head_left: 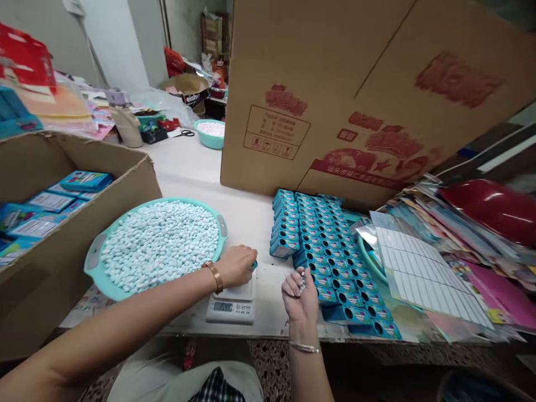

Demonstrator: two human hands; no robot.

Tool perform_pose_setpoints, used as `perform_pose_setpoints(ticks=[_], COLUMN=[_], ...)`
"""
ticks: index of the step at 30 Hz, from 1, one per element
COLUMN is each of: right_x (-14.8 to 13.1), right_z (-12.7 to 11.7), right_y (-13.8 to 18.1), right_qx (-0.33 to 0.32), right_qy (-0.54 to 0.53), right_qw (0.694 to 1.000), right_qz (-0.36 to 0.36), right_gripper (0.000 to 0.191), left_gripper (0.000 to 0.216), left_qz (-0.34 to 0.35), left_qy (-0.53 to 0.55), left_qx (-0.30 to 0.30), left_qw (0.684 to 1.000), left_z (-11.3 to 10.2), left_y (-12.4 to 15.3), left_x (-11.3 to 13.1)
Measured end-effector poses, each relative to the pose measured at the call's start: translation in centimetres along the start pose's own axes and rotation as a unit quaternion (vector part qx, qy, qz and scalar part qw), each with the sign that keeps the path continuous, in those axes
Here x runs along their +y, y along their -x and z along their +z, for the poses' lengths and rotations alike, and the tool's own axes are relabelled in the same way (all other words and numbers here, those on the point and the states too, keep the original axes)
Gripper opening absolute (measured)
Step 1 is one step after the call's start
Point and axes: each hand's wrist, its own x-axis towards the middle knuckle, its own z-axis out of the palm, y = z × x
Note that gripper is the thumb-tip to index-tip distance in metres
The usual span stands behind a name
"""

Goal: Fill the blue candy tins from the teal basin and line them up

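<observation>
My left hand [238, 266] is closed over a small blue box on the white digital scale [231, 308]; only a blue edge of the box [254, 264] shows. My right hand [300, 293] is cupped shut on a few small white candies, just right of the scale. A teal basin [94, 262] heaped with pale blue-white candies sits left of the scale. Rows of several small blue boxes [318, 240] lie to the right of my right hand.
A big cardboard carton [343, 95] stands behind the blue boxes. An open carton [62, 245] with blue packets is at the left. A white label sheet [419, 268] and colourful printed sheets pile up at the right. A second teal bowl [210, 134] sits farther back.
</observation>
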Motion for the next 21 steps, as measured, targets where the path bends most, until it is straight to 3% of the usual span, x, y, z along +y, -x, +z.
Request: perform_pose_setpoints(ticks=[6, 10, 16, 21], right_x=[-3.3, -4.8, -6.7, -6.6], right_z=[-2.9, -4.3, -5.9, -5.9], right_y=[1.5, 2.3, 3.2, 3.3], right_qx=[0.005, 0.005, -0.005, -0.013], right_qy=[-0.027, -0.05, -0.042, -0.034], right_qw=[0.999, 0.998, 0.996, 0.997], right_qz=[-0.029, -0.048, -0.077, -0.075], right_gripper=[0.021, 0.024, 0.027, 0.026], left_gripper=[0.043, 0.032, 0.029, 0.034], left_qz=[-0.105, -0.196, -0.314, -0.301], left_qy=[0.08, 0.182, 0.375, 0.54], left_qx=[0.016, -0.016, -0.045, 0.017], left_qw=[0.991, 0.963, 0.871, 0.786], left_z=[-0.1, 1.5, 3.1, 2.3], left_y=[-5.8, -8.9, -10.2, -9.1], left_x=[2.4, 4.1, 5.8, 8.1])
